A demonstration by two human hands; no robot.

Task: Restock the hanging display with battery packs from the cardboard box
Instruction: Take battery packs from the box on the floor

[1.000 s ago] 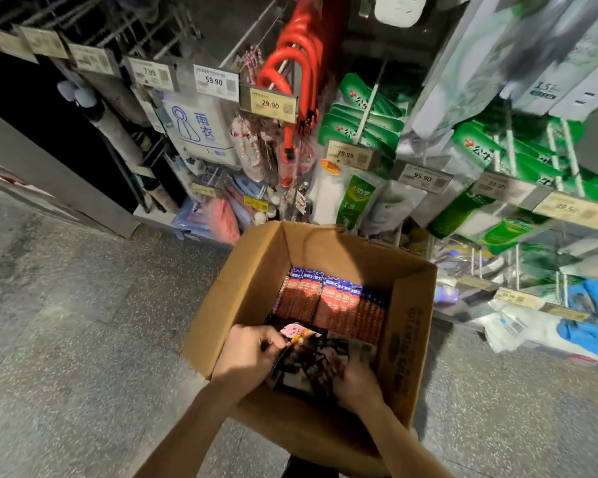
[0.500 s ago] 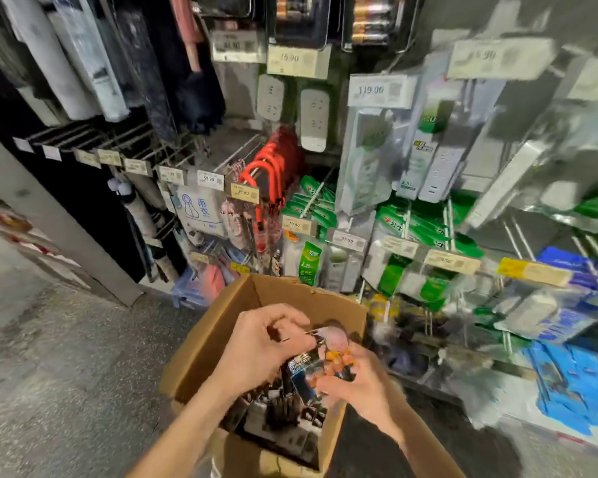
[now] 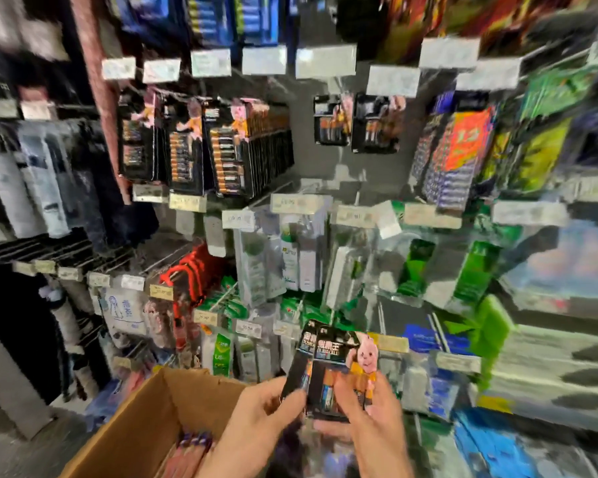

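Black-carded battery packs (image 3: 328, 363): two, it seems, held upright in the air just past the far right corner of the cardboard box (image 3: 142, 422). They are well below the battery rows of the hanging display (image 3: 301, 160). Their tops fan slightly apart, and a pink cartoon figure shows on the front one.
Left grip: the left hand (image 3: 256, 422) pinches the lower edge of the left-hand pack between thumb and curled fingers.
Right grip: the right hand (image 3: 370, 419) is clamped on the right-hand pack, with fingers wrapped across its lower front and the thumb hidden.
Step in hand: probably separating the packs and squaring them up before raising them to a hook.
Doing it well: hold each card low so the top stays free. Turn the printed face outward, line the hang hole up with the hook tip, and slide the pack fully back. Go one pack at a time, because two fanned cards could snag or slip.
Likely target: the sparse black packs (image 3: 356, 124) hang in two thin stacks on the display, right of the full rows (image 3: 228, 150). Blur hides the labels, so the match is a guess.
Box contents: the box is open-topped. A row of red-and-purple packs (image 3: 190, 446) stands on edge against its near side, and the arms hide the rest.
Display: the price tags (image 3: 263, 60) are unreadable. Pale plastic packages (image 3: 290, 257) hang on the hooks below the batteries.
Floor (image 3: 11, 450): grey and speckled.
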